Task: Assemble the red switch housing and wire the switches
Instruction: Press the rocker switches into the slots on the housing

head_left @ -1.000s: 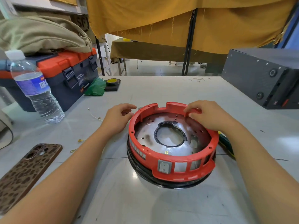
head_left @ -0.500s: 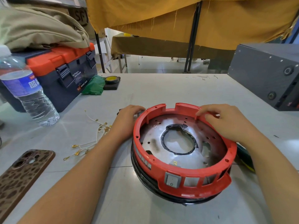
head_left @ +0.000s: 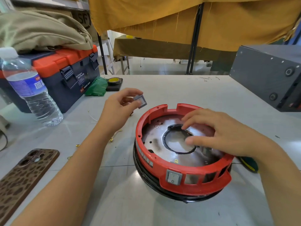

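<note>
The work surface is a pale grey table with a slightly glossy top that reflects overhead light near its front. Behind it, a mustard-yellow cloth with a frayed lower edge hangs across the upper background, crossed by a dark vertical post. Below the cloth, a second table draped in olive-yellow fabric stands on a light tiled floor. The floor beyond is brightly lit. A cardboard box sits at upper left.
</note>
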Motion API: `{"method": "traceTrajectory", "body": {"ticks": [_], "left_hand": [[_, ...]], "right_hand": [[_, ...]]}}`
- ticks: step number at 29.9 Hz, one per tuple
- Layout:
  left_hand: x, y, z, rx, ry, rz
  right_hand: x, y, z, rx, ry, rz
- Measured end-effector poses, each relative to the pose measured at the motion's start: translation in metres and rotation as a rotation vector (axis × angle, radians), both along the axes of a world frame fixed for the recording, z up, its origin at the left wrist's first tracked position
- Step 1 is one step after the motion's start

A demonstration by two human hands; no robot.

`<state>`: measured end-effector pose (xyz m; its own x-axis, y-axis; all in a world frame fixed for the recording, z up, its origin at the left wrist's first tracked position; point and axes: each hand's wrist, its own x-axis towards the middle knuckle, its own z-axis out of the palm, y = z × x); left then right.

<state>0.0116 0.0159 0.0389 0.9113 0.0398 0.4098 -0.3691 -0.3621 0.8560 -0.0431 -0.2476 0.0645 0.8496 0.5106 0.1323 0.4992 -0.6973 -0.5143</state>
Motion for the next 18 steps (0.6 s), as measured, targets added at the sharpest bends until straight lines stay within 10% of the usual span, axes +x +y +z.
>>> {"method": "traceTrajectory", "body": {"ticks": [4,18], "left_hand": [[-0.029,-0.006,0.012,-0.084,-0.032,-0.197],[-0.059,-0.016,0.013,0.056,-0.012,-0.493]], "right_hand": [[-0.014,0.003,0.005,0.015,0.291,0.18],[-0.017,0.012,0.008,0.048,0.251,0.23]]}}
